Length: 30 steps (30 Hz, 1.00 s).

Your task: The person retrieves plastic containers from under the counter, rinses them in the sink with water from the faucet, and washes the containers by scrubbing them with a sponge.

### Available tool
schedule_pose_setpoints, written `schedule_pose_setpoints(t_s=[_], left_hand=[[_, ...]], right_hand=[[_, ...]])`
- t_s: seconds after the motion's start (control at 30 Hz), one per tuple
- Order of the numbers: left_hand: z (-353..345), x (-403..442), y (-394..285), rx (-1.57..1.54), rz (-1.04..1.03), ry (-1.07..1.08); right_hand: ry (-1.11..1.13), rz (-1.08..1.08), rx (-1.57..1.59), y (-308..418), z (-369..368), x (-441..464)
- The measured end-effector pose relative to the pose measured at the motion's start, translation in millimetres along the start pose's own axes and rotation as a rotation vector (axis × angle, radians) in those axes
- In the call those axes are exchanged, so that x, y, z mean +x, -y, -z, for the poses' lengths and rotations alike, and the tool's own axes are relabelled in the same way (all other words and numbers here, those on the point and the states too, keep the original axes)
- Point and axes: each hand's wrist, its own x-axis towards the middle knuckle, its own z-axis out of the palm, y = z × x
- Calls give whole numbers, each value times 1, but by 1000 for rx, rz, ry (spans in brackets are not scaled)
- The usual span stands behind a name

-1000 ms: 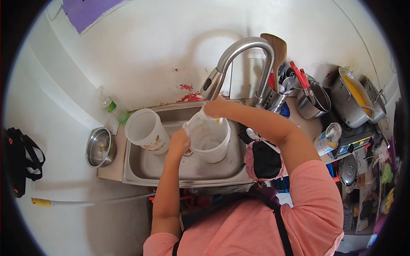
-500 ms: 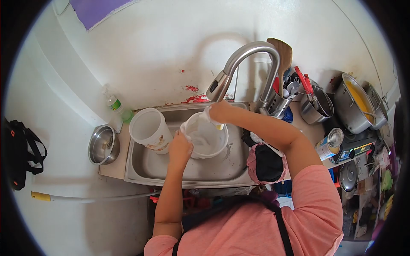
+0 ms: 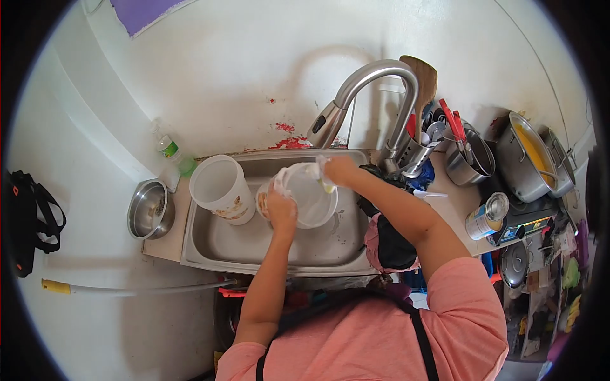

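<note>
A white, translucent plastic bucket (image 3: 309, 213) is tilted over the steel sink (image 3: 292, 251), its mouth turned up toward the camera. Soapy suds coat its rim. My left hand (image 3: 280, 206) is closed on the bucket's left rim. At the upper right rim is my right hand (image 3: 337, 170), blurred by motion and closed on a sponge (image 3: 328, 187) with a yellowish part showing. A second white bucket (image 3: 222, 188) stands at the sink's left side. The faucet (image 3: 375, 76) arches above, behind my right hand.
At left stand a steel bowl (image 3: 151, 208) and a plastic bottle (image 3: 171, 151). Right of the sink are a utensil holder (image 3: 414, 156), a pot (image 3: 470, 159), a large pot with yellow contents (image 3: 524, 155), a can (image 3: 488, 216) and a pink-and-black cloth item (image 3: 389, 243).
The held bucket has tilted and turned, now showing its printed side at the left. My left hand has shifted right with the rim; my right hand has moved slightly right.
</note>
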Motion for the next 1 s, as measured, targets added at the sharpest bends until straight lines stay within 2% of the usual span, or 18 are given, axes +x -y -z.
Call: schedule_pose_setpoints(t_s=[0.03,0.07,0.17,0.23,0.27,0.37,0.47,0.6,0.63,0.73,0.77,0.83,0.93,0.97,1.0], left_hand=[[-3,-3,-1,44,-82,-16],[-2,-3,-4,62,-67,34],[0,12,-5,102,-60,209],[-6,21,12,115,-104,355],[-8,23,14,142,-110,344],[-8,25,16,150,-86,276],[-4,14,9,24,7,105],[-12,-2,4,-159,69,-122],[-14,-3,4,-228,98,-168],[-14,-3,16,70,-26,-91],[-10,0,18,73,0,-18],[-3,16,16,74,47,122],[-5,31,12,197,-31,460],[-7,33,13,198,-88,424],[-9,33,16,200,-144,388]], right_hand=[[6,18,22,-1,-9,-3],[14,35,45,1,-9,-6],[-134,310,25,-2,2,-2],[-260,571,128,12,16,2],[-329,701,178,15,21,6],[-350,525,145,-3,5,12],[-76,-33,56,-9,-13,3],[-106,-313,268,9,-44,-25],[-103,-299,268,7,-47,-25],[-87,-251,269,4,-54,-22],[-122,-206,211,7,-36,-19],[-135,18,216,10,-4,-14],[-211,379,198,12,5,-2],[-242,504,191,12,5,-1],[-277,444,208,8,3,-3]])
